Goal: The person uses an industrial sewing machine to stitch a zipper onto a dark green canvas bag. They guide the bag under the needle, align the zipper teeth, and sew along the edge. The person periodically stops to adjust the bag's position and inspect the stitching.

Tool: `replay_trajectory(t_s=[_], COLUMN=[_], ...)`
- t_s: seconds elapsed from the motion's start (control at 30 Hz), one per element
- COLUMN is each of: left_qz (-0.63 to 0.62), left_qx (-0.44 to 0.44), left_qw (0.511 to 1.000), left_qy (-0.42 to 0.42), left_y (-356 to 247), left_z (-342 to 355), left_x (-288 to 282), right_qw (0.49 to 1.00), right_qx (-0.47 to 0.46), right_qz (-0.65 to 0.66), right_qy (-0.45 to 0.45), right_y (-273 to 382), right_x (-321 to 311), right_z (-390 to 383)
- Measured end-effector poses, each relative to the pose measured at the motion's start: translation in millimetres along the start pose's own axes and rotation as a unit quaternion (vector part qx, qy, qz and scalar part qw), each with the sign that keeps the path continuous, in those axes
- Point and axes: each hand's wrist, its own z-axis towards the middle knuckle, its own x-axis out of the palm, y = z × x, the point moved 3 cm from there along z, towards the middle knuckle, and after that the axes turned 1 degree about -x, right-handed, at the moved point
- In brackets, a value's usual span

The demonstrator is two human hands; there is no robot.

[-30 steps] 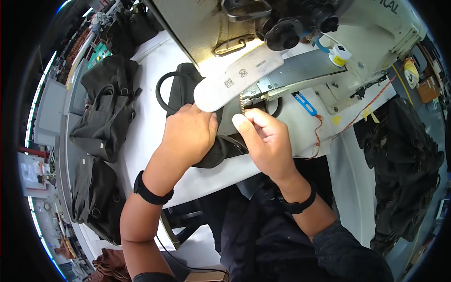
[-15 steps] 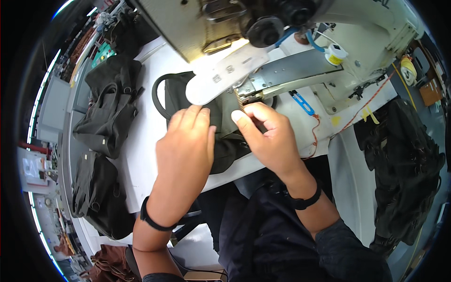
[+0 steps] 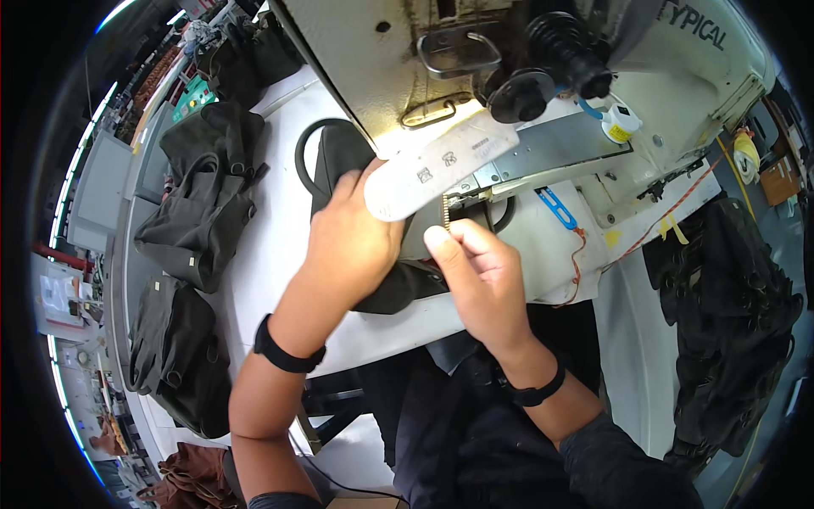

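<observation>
My left hand (image 3: 354,237) rests on a dark olive bag (image 3: 335,148), fingers stretched out and slightly apart, some fingertips hidden beside the pale oblong plate (image 3: 437,170) of the sewing machine. My right hand (image 3: 475,271) pinches a zipper (image 3: 445,216) with brass-coloured teeth between thumb and index finger, just below the machine's metal bed (image 3: 560,148). The needle area is hidden by the plate. The bag lies under the machine head (image 3: 381,59), with a looped handle at its left.
Several dark bags lie at the left (image 3: 182,220), and more are heaped at the right (image 3: 721,322). A blue tool (image 3: 555,206) on red cord lies right of the bed. Brown bags (image 3: 186,471) are at lower left. The table's front edge (image 3: 415,331) curves below my hands.
Since half a second ago my left hand has moved up and right toward the plate. My right hand still pinches the zipper. The machine appears slightly lower and further right as the view shifts.
</observation>
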Motion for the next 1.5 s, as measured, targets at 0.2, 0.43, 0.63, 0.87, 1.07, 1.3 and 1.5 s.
replay_trajectory(t_s=[0.2,0.43,0.63,0.87,1.07,1.3,1.5], left_qz=[0.067,0.078,-0.006,-0.206,-0.205,-0.232,-0.052], left_qx=[-0.013,-0.048,-0.012,-0.077,-0.026,0.013,0.018], left_qw=[0.980,0.986,0.994,0.969,0.966,0.965,0.988], left_qy=[0.185,0.139,-0.108,-0.111,-0.153,-0.123,-0.144], left_y=[22,17,-17,-36,6,-13,-47], left_z=[13,1,-9,-8,-13,7,7], left_x=[-1,4,-41,-14,13,-28,-39], right_qw=[0.998,0.999,0.991,0.961,0.952,0.892,0.858], right_qx=[-0.046,-0.023,-0.080,-0.210,-0.206,-0.287,-0.314], right_qz=[0.008,-0.036,-0.103,-0.164,-0.193,-0.312,-0.378], right_qy=[-0.030,0.005,-0.044,-0.077,-0.117,-0.157,-0.148], right_y=[-15,-11,-15,-26,-23,-18,-15], right_x=[13,3,5,8,24,27,25], right_z=[2,9,8,16,14,14,12])
